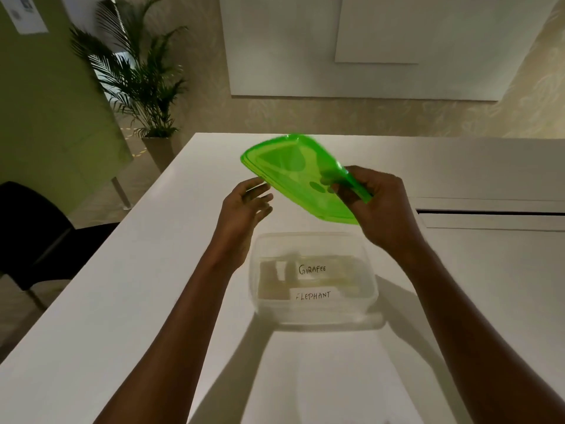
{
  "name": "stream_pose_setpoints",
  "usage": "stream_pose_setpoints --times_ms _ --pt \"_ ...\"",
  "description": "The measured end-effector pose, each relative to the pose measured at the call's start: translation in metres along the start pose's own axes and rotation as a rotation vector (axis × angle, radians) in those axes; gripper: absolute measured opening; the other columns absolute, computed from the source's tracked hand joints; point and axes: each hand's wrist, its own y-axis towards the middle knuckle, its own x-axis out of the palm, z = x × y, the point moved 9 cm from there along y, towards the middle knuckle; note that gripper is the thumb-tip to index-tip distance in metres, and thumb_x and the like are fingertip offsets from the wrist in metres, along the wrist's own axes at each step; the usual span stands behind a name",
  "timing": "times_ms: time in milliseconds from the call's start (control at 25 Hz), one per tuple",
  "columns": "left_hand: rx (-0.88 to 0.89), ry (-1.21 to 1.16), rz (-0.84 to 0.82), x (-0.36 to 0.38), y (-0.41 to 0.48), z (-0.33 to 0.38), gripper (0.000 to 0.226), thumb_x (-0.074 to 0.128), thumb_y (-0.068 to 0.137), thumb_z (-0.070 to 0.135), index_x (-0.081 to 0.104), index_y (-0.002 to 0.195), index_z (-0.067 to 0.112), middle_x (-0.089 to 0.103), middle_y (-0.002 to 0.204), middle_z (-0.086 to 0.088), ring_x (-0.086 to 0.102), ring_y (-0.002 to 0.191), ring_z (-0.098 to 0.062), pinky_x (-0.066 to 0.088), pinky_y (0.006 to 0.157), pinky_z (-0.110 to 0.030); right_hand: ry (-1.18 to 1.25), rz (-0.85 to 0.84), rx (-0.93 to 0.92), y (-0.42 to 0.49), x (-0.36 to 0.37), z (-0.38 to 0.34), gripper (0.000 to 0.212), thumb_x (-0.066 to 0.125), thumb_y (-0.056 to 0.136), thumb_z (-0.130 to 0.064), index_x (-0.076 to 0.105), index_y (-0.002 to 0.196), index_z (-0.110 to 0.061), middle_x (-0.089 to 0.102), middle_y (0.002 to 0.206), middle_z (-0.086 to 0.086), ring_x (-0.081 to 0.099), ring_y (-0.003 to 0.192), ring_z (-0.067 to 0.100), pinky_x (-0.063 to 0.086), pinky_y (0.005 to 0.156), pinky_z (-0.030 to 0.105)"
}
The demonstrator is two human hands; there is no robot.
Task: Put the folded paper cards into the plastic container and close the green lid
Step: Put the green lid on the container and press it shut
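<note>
1. Head view, centre of the frame: the right hand (374, 203) grips the translucent green lid (293, 172) at its right edge, thumb on the upper face and fingers curled underneath. The lid is held in the air, tilted, above and beyond the container, and is slightly blurred.
2. The left hand (244, 209) is open, fingers spread and loosely curved, just beside the lid's lower left edge. Whether the fingertips touch the lid cannot be told.
3. Lower centre: the clear plastic container (315, 313) stands uncovered on the white table (122, 286), below the two hands and between the forearms.
4. Inside the container lie folded paper cards. One white card reads "GIRAFEE" (313, 268) and sits toward the far side; another reads "ELEPHANT" (313, 295) and sits nearer the camera, against the near wall. More paper pieces (275, 280), pale and unclear, lie to their left inside the same container.
5. Right of the frame: a long dark slot (489, 213) runs across the table top, well apart from the container.
6. Upper left: a potted palm (137, 84) stands on the floor beyond the table's corner, next to a green wall panel (46, 102).
7. Left edge: a black chair (33, 228) stands beside the table.
8. Top of the frame: large white wall panels (382, 44) hang against a patterned wall.
</note>
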Motion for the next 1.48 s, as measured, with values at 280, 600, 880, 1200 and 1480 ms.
stream_pose_setpoints --times_ms 280,600,880,1200,1480 --pt "-0.449 -0.373 -0.086 -0.010 -0.012 -0.025 0.047 0.050 0.108 0.037 0.058 0.135 -0.001 0.076 0.116 -0.026 0.081 0.088 -0.038 0.066 0.067 -0.046 -0.776 -0.164 -0.347 -0.064 0.067 -0.045 0.047 0.074 0.085 -0.007 0.072 0.129 -0.023 0.072 0.128 0.003 0.071 0.113 0.028 0.059 0.087 0.043" --pt "-0.354 -0.342 -0.129 -0.021 -0.007 -0.040 0.028 0.047 0.105 0.005 0.061 0.129 0.003 0.071 0.128 -0.029 0.076 0.102 -0.050 0.064 0.075 -0.050 -0.183 0.039 0.256 -0.049 -0.006 0.049 0.053 0.068 0.091 -0.052 0.062 0.136 -0.026 0.065 0.135 -0.009 0.061 0.124 0.008 0.047 0.106 0.027" --pt "-0.306 -0.326 -0.081 -0.004 -0.003 -0.051 0.028 0.052 0.102 0.003 0.061 0.129 0.004 0.075 0.121 -0.025 0.076 0.102 -0.049 0.064 0.078 -0.049 0.275 0.106 0.664 -0.050 0.011 0.130 0.023 0.055 0.103 -0.034 0.070 0.120 -0.029 0.070 0.128 -0.002 0.063 0.123 0.019 0.049 0.109 0.042" --pt "-0.008 0.453 0.274 -0.041 0.001 -0.051 0.025 0.063 0.101 0.019 0.079 0.120 0.013 0.077 0.123 -0.004 0.070 0.118 -0.023 0.053 0.109 -0.046 0.112 0.109 0.737 -0.068 0.015 0.146 0.034 0.062 0.099 -0.027 0.066 0.132 -0.018 0.070 0.126 0.002 0.065 0.117 0.021 0.051 0.105 0.042" --pt "-0.081 0.498 0.254 -0.045 0.003 -0.075 0.024 0.062 0.102 0.016 0.080 0.116 0.007 0.077 0.122 -0.009 0.068 0.124 -0.027 0.050 0.112 -0.048 -0.136 0.006 0.715 -0.084 0.022 0.155 0.037 0.061 0.099 -0.024 0.063 0.135 -0.017 0.063 0.137 0.008 0.058 0.127 0.025 0.046 0.107 0.036"
